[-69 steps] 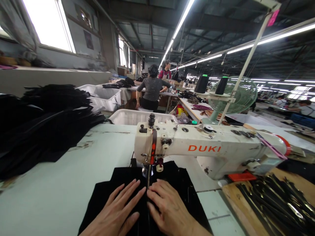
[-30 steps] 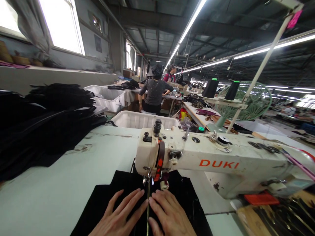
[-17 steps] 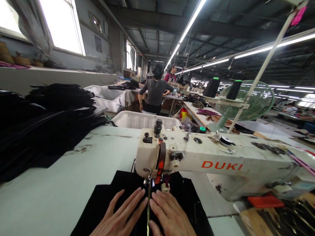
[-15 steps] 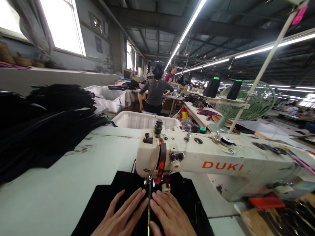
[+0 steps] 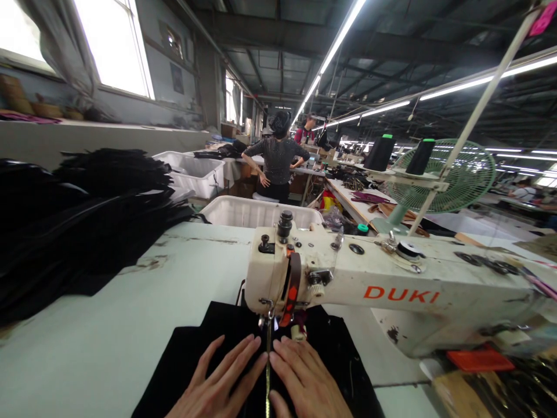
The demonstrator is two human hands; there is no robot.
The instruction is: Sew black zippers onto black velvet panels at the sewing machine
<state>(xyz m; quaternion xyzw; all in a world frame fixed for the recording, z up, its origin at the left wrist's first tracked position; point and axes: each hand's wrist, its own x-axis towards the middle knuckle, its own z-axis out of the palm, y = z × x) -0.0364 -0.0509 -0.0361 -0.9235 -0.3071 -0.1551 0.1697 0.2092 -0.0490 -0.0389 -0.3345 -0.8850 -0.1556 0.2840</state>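
A black fabric piece (image 5: 174, 360) lies under the needle area of the white sewing machine (image 5: 339, 273). Down its middle runs a narrow gold zipper (image 5: 268, 383), leading up to the presser foot (image 5: 266, 322). My left hand (image 5: 224, 377) rests on the fabric left of the zipper, fingers stretched out and spread. On the other side, my right hand (image 5: 307, 377) lies flat with its fingertips beside the zipper, close below the foot. The fabric under both palms is hidden.
A tall stack of black fabric pieces (image 5: 87, 232) covers the table's left side. Behind the machine stands a white plastic bin (image 5: 261, 212). Thread cones (image 5: 379, 153) and a green fan (image 5: 452, 174) are at right. A co-worker (image 5: 278, 162) sits ahead, back turned.
The view has shifted slightly, so the machine and hands appear a little further right. Both hands keep nearly the same place on the fabric. The co-worker's left arm now bends, hand at the waist.
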